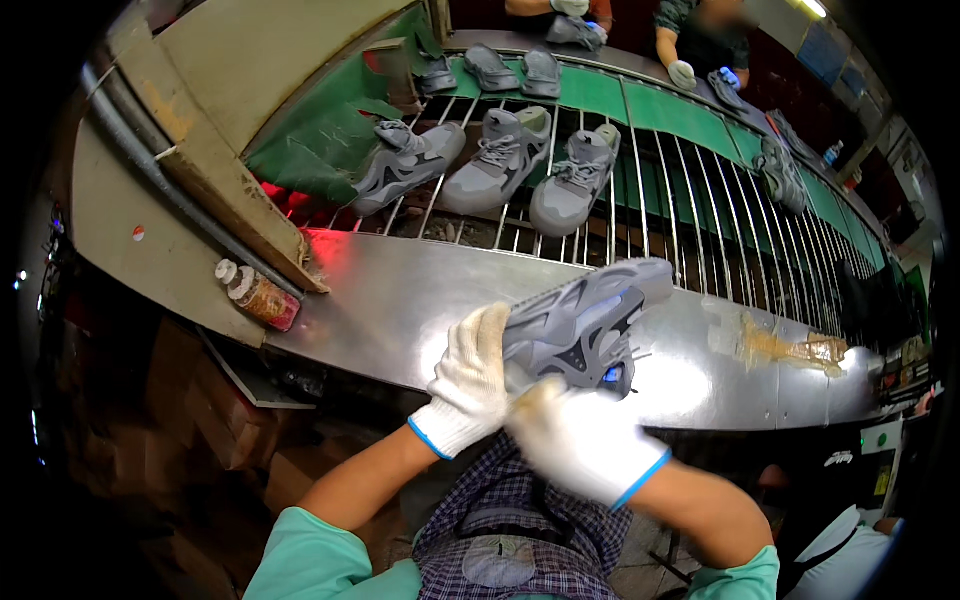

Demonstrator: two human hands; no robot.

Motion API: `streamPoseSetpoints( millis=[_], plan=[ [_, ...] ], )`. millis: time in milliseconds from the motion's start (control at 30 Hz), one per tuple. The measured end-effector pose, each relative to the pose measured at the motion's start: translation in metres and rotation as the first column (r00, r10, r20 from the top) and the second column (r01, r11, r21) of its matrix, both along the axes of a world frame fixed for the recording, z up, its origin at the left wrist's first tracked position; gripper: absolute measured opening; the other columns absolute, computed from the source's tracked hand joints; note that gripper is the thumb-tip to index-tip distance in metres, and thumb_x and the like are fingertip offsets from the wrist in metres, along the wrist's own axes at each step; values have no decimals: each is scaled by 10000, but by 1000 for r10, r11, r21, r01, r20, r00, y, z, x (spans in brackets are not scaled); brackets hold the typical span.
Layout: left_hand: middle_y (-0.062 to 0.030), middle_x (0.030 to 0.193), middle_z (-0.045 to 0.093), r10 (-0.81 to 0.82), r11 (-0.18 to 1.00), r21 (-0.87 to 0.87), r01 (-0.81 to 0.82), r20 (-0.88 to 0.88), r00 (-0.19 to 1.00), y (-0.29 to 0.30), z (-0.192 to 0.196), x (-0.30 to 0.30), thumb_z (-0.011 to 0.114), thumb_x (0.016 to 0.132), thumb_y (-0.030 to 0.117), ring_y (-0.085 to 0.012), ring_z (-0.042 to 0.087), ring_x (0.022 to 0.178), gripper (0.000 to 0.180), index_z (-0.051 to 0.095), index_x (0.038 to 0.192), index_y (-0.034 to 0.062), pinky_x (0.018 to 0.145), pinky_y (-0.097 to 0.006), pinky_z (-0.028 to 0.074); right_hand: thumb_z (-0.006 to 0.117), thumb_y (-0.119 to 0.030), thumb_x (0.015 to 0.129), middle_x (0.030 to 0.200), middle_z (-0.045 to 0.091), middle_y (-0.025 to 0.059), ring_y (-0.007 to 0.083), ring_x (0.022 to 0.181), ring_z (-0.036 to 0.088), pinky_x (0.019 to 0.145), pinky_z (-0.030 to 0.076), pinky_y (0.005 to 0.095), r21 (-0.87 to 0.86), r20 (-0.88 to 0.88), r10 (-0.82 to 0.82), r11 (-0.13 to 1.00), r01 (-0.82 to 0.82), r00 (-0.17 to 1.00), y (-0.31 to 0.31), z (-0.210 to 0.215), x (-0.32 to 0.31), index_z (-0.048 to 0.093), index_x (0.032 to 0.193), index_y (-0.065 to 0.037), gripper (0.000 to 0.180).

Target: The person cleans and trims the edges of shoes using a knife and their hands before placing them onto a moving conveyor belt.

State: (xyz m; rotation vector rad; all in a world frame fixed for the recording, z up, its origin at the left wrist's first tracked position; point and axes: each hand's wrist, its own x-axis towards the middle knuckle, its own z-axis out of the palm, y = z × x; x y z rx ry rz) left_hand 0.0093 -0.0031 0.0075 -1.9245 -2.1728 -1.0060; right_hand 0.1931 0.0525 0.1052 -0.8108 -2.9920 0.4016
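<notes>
A grey sneaker [572, 335] is tipped on its side above the metal ledge, its sole turned away from me. My left hand [470, 370], in a white knit glove with a blue cuff, is closed around the sneaker's left end. My right hand [578, 438], gloved the same way, is at the sneaker's lower edge beside the left hand. Motion smears its fingers, so I cannot tell whether they grip anything. A small bright blue patch shows at the sneaker's opening.
Beyond the steel ledge [385, 290], a rod conveyor [650, 190] carries several grey sneakers [497, 165]. Grey soles [490, 68] lie on the far green strip. A bottle [258, 293] stands at left; brown tape [800, 350] covers the ledge at right. Gloved co-workers [695, 45] handle shoes opposite.
</notes>
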Motion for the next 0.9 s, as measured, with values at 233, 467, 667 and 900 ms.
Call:
streamPoseSetpoints(
  millis=[233, 467, 667, 900],
  plan=[
    [-281, 1499, 512, -50, 997, -59, 53, 61, 997, -7, 24, -3, 887, 793, 408, -443, 532, 1368, 1050, 383, 1584, -65, 1123, -509, 505, 645, -367, 1067, 696, 719, 186, 372, 604, 741, 559, 600, 472, -241, -29, -30, 970, 22, 999, 23, 19, 11, 585, 1031, -4, 370],
    [-274, 1545, 416, -41, 991, -126, 42, 11, 999, -2, 17, -13, 967, 698, 452, -466, 511, 1400, 1278, 262, 1665, 4, 1132, -502, 511, 598, -379, 1077, 696, 713, 247, 428, 628, 736, 601, 603, 541, -223, 75, 35, 975, -17, 997, 17, 2, -1, 589, 1027, 35, 416],
    [-146, 1447, 627, -86, 990, -31, 136, 633, 769, -2, 19, -55, 817, 965, 272, -291, 593, 1376, 689, 537, 1531, -2, 1204, -417, 461, 635, -429, 1081, 836, 732, 256, 447, 722, 746, 649, 604, 510, -444, -70, -277, 869, 218, 958, 46, -9, 37, 556, 1109, 20, 457],
    [-193, 973, 746, 16, 951, 298, -84, 223, 975, 50, 1, -36, 700, 1026, 180, -336, 751, 871, 221, 715, 1119, -19, 806, -418, 603, 648, -419, 1067, 843, 737, 259, 459, 755, 748, 684, 600, 542, -342, -122, -331, 899, 274, 936, 41, -38, 30, 544, 1101, -8, 426]
  ],
)
